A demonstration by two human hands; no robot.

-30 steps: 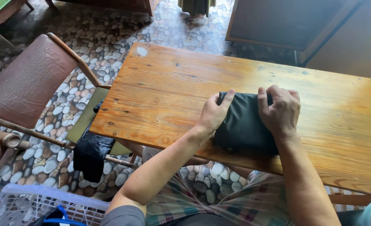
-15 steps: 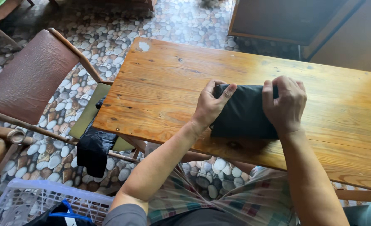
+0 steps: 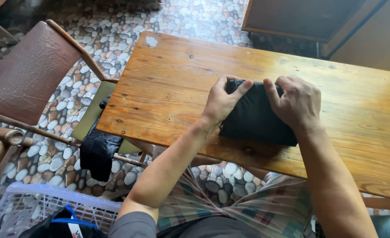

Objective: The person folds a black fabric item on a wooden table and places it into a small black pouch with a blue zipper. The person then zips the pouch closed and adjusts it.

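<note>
1. Pebble-pattern floor all round, and a laundry basket by my knee, left of the wooden worktop.
2. The folded black garment sits on the worktop's near edge, right in front of me.
3. To fold it neatly I'd press flat and keep the edges lined up.
4. Left hand: grip pinching the garment's top left corner.
5. Right hand: grip curled over its top right edge, pressing down.
</note>
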